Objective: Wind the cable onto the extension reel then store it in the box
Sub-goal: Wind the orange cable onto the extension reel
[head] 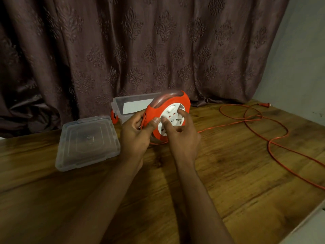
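Where hands overlap, reel (168, 106) hidden.

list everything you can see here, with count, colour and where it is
extension reel: 1, orange and white, upright at table centre, held
cable: 1, orange, looping loose over the table's right side
plug: 1, orange, far right table edge
box: 1, clear, open, behind the reel
lid: 1, clear, flat on the table, left
table: 1, brown wood
curtain: 1, dark patterned, behind
left hand: grips the reel's rim
right hand: fingers on the reel's white hub
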